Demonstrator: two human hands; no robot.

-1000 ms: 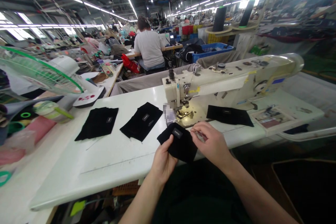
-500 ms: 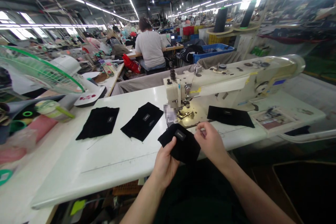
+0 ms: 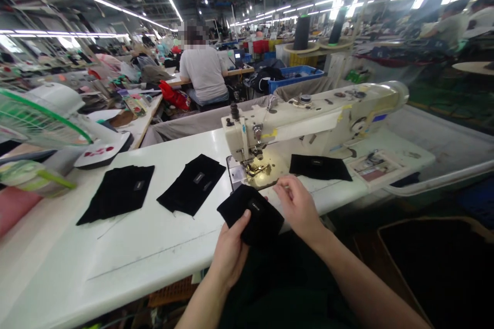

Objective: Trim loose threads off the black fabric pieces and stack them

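Observation:
My left hand (image 3: 230,253) grips a black fabric piece (image 3: 266,226) just off the table's front edge, thumb on top beside a small dark label (image 3: 255,206) with pale lettering. At the upper right of that piece, my right hand (image 3: 300,211) is closed in a pinch; whatever lies between its fingertips is too small to make out. Just beyond the held piece is the needle area (image 3: 258,168) of a white sewing machine (image 3: 309,126). Similar labelled black pieces lie flat: one stack (image 3: 119,190) at far left, another (image 3: 191,187) nearer, and one piece (image 3: 320,167) right of the needle.
A white tabletop (image 3: 162,236) carries the machine. To the left stand a green-rimmed fan (image 3: 46,123) and a lidded container (image 3: 31,177). Thread cones (image 3: 302,33) rise behind the machine. Further back a person in a grey shirt (image 3: 204,72) sits near a blue crate (image 3: 295,76).
The view has shifted right, so the scene sits further left. My left hand keeps its hold on the fabric piece. My right hand's pinch is slightly further from its edge.

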